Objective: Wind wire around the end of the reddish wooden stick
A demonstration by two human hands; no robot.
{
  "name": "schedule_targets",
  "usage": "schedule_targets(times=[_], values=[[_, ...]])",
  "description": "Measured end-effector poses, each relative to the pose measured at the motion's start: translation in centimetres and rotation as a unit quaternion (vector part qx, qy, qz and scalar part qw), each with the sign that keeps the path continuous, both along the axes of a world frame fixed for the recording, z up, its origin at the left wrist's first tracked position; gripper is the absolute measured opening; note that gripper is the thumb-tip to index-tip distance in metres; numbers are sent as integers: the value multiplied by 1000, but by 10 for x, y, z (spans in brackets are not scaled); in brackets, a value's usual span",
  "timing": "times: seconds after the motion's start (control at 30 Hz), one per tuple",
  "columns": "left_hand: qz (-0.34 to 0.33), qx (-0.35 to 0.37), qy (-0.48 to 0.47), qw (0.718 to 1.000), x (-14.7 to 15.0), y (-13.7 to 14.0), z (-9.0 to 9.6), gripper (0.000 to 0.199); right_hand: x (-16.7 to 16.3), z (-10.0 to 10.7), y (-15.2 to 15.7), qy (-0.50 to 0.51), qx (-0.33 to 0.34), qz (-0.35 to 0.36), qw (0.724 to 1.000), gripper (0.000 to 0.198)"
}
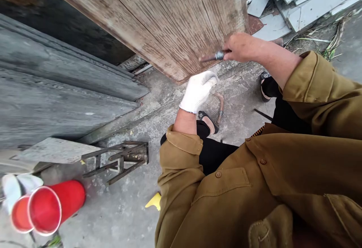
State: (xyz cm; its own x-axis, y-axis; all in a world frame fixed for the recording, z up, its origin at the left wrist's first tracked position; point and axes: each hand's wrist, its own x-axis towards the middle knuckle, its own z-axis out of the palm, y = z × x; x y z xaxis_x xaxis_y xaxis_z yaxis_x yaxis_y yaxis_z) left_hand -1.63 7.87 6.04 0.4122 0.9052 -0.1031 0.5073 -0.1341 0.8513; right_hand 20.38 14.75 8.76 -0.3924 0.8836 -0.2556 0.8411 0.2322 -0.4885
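Observation:
My right hand [239, 48], bare, is closed around a brown stick-like tool bound with silvery wire [219, 55]. Its far end lies against or just over the lower edge of a weathered wooden door panel [181, 21]; I cannot tell which. In a white glove, my left hand [198, 91] is just below that edge with its fingers curled, and what they hold, if anything, is hidden. Close under the gloved fingers is a bent brown bar with a wire-like band [221, 106]; whether it touches the hand or the ground is unclear.
A wooden stool [127, 157] lies on the concrete at left, near red buckets [68, 199]. Grey boards [56, 100] stand along the left. Broken pale slabs [308, 12] are piled at upper right. My feet, in black shoes [210, 122], are below the door.

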Motion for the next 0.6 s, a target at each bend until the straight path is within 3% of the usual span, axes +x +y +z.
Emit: schedule_targets(times=[0.07,0.13,0.2,0.3,0.37,0.43,0.5,0.6], values=[[13,24,14,1000,-7,4,5,14,-4,-6,-2,-19,-116,91,989,13],[13,27,15,999,-14,8,6,13,-5,-6,-7,-6,-271,187,944,17],[9,14,8,1000,-20,12,1,11,-3,-1,-11,45,-349,260,899,20],[35,-36,-31,998,-27,14,-10,10,6,10,-13,208,-282,242,905,21],[42,-81,-63,994,-27,13,-15,11,10,13,-12,318,-225,156,908,26],[25,-116,-87,989,-22,10,-16,11,10,10,-10,399,-211,67,890,36],[-8,-138,-101,985,-15,5,-14,12,7,3,-6,426,-211,-3,880,45],[-57,-143,-101,983,-7,1,-10,15,0,-11,2,326,-159,-76,929,39]])
